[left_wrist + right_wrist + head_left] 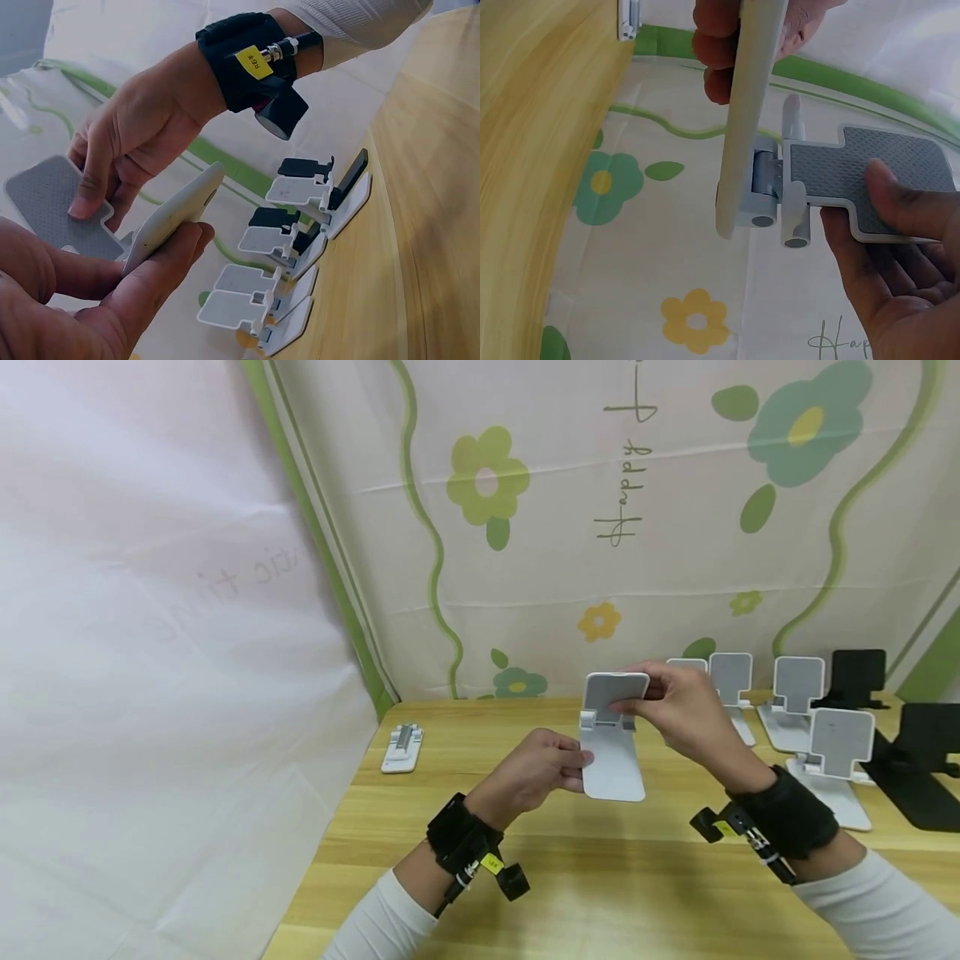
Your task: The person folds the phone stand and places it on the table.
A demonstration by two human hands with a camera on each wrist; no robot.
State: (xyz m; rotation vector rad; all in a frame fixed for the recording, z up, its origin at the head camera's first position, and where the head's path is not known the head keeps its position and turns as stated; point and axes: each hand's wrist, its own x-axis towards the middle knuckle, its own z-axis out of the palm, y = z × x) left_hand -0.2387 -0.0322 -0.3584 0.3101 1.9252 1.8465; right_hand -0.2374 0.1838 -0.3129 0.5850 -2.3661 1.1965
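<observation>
A white folding phone stand (613,764) with a grey textured pad is held up above the table between both hands. My left hand (536,770) grips the edge of its flat white base, thumb on the near face. With thumb and fingers, my right hand (678,706) pinches the padded plate at the top. In the right wrist view the padded plate (825,169) stands out at an angle from the base (746,112), and the hinge (765,184) between them shows. The left wrist view shows the base (172,217) nearly edge-on.
At the left on the wooden table (465,877) lies a folded white stand (402,748). Several unfolded white stands (840,743) and black stands (930,739) are grouped at the right. A flower-print curtain (540,568) hangs behind the table.
</observation>
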